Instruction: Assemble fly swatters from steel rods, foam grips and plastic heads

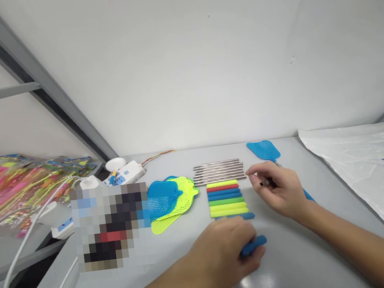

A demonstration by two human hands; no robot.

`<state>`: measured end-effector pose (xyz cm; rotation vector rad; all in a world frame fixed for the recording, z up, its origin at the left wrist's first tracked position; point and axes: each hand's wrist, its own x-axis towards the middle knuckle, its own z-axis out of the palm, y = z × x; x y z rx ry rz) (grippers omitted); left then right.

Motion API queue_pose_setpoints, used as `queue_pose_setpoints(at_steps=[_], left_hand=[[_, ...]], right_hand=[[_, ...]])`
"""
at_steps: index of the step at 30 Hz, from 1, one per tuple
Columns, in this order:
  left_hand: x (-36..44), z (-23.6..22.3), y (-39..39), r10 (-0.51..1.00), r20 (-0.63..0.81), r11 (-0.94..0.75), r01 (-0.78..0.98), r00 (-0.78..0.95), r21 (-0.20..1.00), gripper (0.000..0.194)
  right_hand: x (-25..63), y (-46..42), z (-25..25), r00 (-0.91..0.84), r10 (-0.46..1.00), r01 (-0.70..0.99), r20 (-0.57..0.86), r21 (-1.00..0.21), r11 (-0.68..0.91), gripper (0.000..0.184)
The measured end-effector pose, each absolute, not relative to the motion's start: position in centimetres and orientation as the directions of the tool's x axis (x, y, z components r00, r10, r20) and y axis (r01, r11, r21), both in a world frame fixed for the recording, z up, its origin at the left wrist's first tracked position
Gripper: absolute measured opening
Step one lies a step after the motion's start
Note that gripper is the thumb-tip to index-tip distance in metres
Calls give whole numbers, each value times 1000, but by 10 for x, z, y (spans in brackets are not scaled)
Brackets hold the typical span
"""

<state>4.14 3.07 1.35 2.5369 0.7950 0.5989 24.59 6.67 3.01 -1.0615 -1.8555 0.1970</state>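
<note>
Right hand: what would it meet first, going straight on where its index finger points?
Probably the row of slim, shiny silver metal rods on the grey table, just ahead of the right hand. Height is unclear from this view, so it might pass above.

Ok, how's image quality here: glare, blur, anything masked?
Head view: a bright glare spot on the gray table, just below the left hand in the picture; head view: bagged goods at far left look smeared, the metal rods clearer; head view: a pixelated patch masks whatever lies beneath.
</note>
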Motion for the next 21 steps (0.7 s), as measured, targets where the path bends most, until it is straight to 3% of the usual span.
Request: queue_pose_setpoints(at_steps=[6,11,15,21], left_hand=[[50,8,16,514,230,-724,275,827,632,4],[48,18,24,609,269,-620,236,746,749,24],[47,20,27,658,166,-531,295,735,795,31],[51,15,30,661,151,-457,234,735,858,36]], right_hand=[[242,59,34,63,765,441,641,-705,555,9],[228,52,50,188,836,-41,516,-846,532,23],[209,44,84,133,931,-392,339,-845,364,29],[185,22,114,-42,970,-554,239,-814,177,34]])
